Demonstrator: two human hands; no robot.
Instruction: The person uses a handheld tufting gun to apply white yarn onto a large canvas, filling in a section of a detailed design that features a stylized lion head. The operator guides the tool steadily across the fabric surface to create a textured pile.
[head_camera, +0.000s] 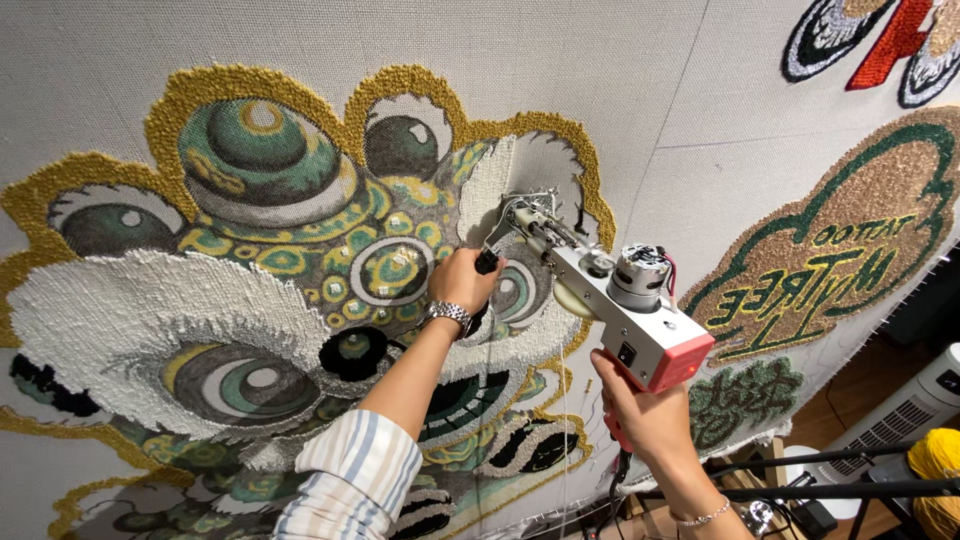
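the left hand, with a metal watch on its wrist and a striped sleeve further down the arm, is curled tight around a small black front grip of the tufting gun, knuckles against the stretched backing cloth. the right hand, down at about five o'clock from the left, is wrapped shut around the gun's red rear handle, a thin bracelet on its wrist. the gun itself slants from that handle up toward ten o'clock, its silver motor on top and its needle end pressed to the cloth at a white tufted patch beside the gold scalloped border of a large lion-head design in green, gold, white and black. whether the needle tip is actually through the cloth is hard to make out. at three o'clock from the gun sits a brown and green tufted emblem, and at the one o'clock corner a red, black and white piece. a yellow yarn cone shows at the four o'clock edge.
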